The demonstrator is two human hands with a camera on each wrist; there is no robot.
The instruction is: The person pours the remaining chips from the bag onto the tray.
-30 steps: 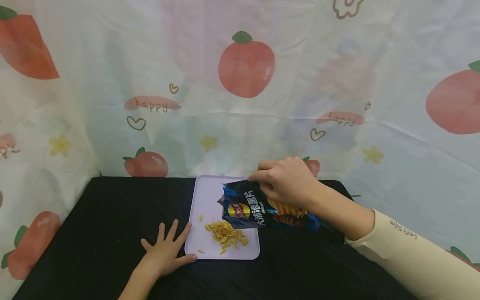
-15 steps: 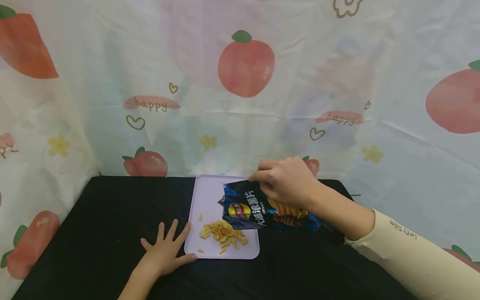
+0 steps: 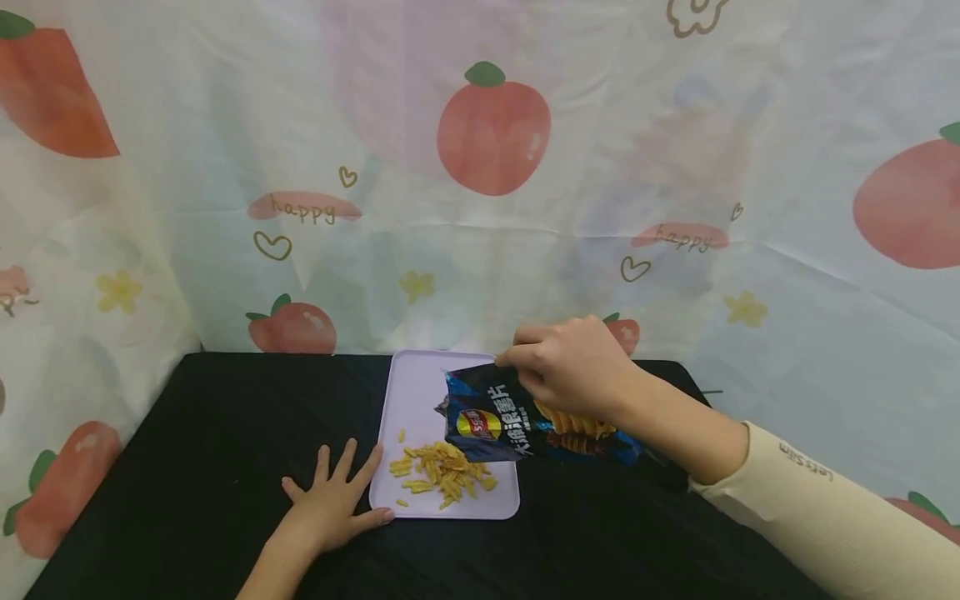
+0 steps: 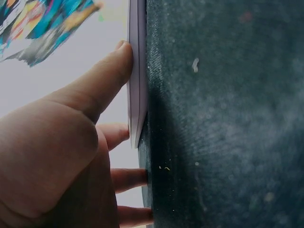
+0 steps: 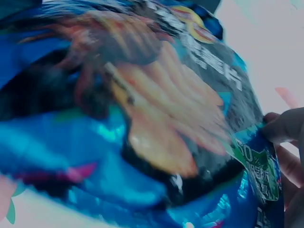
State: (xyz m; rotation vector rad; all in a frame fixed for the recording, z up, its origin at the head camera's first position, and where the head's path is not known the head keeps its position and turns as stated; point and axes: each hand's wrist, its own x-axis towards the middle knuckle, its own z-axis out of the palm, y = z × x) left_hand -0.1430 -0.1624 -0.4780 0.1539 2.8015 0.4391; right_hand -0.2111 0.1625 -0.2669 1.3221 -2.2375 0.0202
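Note:
My right hand (image 3: 573, 365) pinches the upper edge of a dark blue chip bag (image 3: 480, 417). The bag lies on its side in the air, its torn mouth facing left over a pale purple tray (image 3: 408, 392). Ridged yellow chips (image 3: 446, 471) form a loose heap on the tray's near half, below the bag. With fingers spread, my left hand (image 3: 330, 504) rests at the tray's left edge, the thumb at its near left corner. In the left wrist view the thumb (image 4: 107, 71) touches the tray's side wall. Printed chips on the bag (image 5: 156, 114) fill the right wrist view.
A black cloth covers the table (image 3: 247, 433). Behind and at the left hangs a pale curtain (image 3: 420, 250) printed with red fruit, hearts and flowers. A cream sleeve (image 3: 825, 508) covers the right forearm.
More chips have come onto the tray, and the heap spreads farther left. The bag's mouth has dipped slightly in my right hand. My left hand has stayed in place.

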